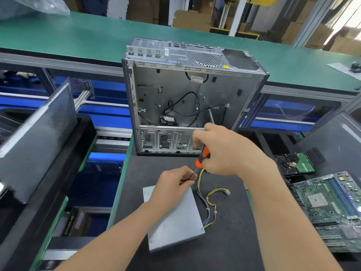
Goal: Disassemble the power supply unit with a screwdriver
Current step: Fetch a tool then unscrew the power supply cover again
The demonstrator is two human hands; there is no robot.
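Observation:
A grey metal power supply unit [175,222] lies flat on the dark mat in front of me, with a bundle of yellow, blue and black cables [210,204] trailing from its right side. My right hand [224,151] grips the orange and black handle of a screwdriver [202,157], whose shaft points down to the unit's far top corner. My left hand [173,182] rests on that corner, its fingers pinched around the shaft near the tip. The tip itself is hidden by those fingers.
An open, emptied computer case [187,98] stands upright just behind the unit. A hard drive [296,163] and a green motherboard [332,210] lie at the right. A removed side panel [37,137] leans at the left. A green conveyor [78,36] runs across the back.

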